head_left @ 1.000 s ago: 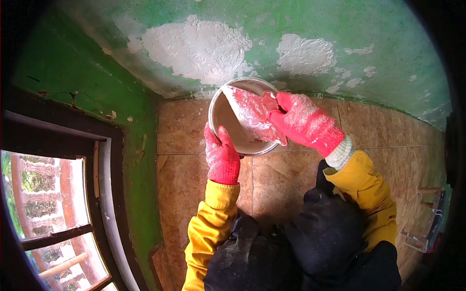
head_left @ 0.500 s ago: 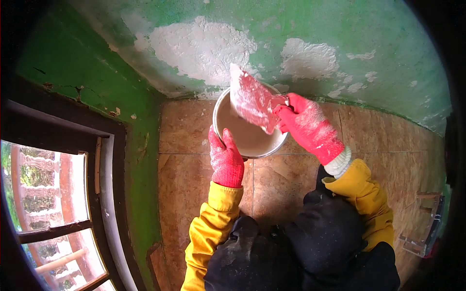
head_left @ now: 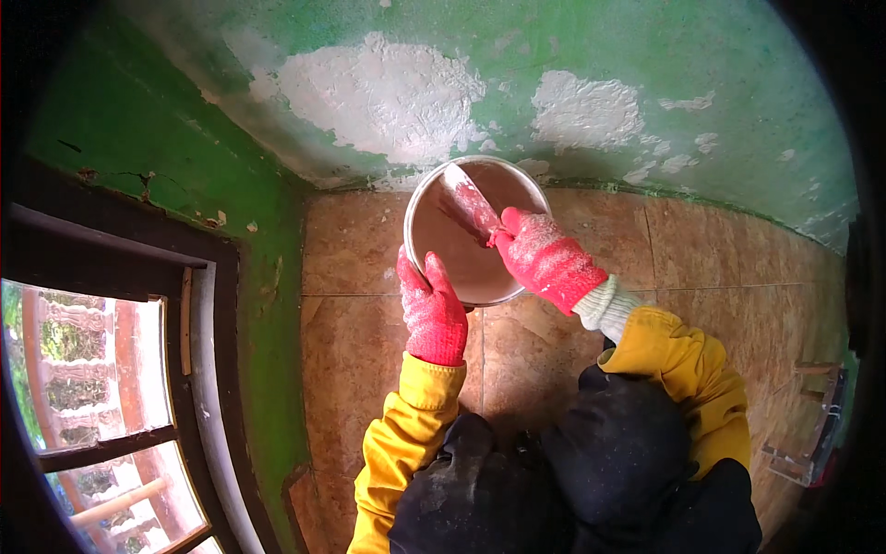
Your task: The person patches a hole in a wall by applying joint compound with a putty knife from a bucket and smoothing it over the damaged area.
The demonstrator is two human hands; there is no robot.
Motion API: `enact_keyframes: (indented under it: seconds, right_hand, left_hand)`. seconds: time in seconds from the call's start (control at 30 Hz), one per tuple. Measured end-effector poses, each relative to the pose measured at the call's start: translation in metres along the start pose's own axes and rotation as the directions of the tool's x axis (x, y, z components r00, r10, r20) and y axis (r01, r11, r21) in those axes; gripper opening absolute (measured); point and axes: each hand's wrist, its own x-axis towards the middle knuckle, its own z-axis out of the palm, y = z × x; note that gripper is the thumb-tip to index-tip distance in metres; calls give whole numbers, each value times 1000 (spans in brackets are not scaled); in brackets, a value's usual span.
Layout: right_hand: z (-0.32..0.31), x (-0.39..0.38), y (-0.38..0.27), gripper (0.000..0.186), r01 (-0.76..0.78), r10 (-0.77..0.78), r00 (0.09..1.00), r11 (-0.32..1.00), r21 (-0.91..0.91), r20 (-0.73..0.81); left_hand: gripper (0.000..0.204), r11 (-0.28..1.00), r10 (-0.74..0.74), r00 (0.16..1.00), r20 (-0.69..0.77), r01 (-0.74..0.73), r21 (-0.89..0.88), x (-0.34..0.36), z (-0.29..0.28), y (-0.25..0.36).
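Note:
My left hand (head_left: 432,309), in a red glove dusted with white, grips the near left side of a round white-rimmed bucket (head_left: 412,205), its thumb and fingers at the rim. The bucket is tipped so that its inside shows. In my right hand (head_left: 546,254), also red-gloved, is a putty knife (head_left: 472,207) with a reddish, white-smeared blade. That hand closes round its handle, which the fingers mostly hide. The blade lies within the bucket's mouth, angled up to the left. Whether it touches the inner wall I cannot tell.
Just beyond the bucket rises a green wall (head_left: 517,55) with a large white patch (head_left: 388,97) and a smaller one (head_left: 586,109). A dark-framed window (head_left: 101,369) is at the left. Brown tiles (head_left: 355,369) cover the floor. A small frame-like object (head_left: 812,434) stands far right.
My right hand has moved left and slightly down, bringing the putty knife from above the rim into the bucket's mouth. The blade has turned more edge-on. My left hand stays on the bucket.

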Motion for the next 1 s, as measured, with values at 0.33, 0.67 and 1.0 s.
enact_keyframes:
  seconds: [0.33, 0.67, 1.0]
  right_hand:
    - [-2, -8, -17, 21, -188, 202, 969, 977, -105, 142]
    - [26, 2, 6, 17, 22, 24, 988, 953, -301, 150]
    - [30, -8, -20, 12, 220, -187, 962, 962, -159, 201]
  left_hand:
    - [48, 999, 40, 999, -6, -40, 12, -2, 2, 1]
    - [49, 992, -66, 997, 32, 69, -103, -9, 7, 11]
    - [42, 988, 136, 990, -28, -134, 71, -11, 9, 1]
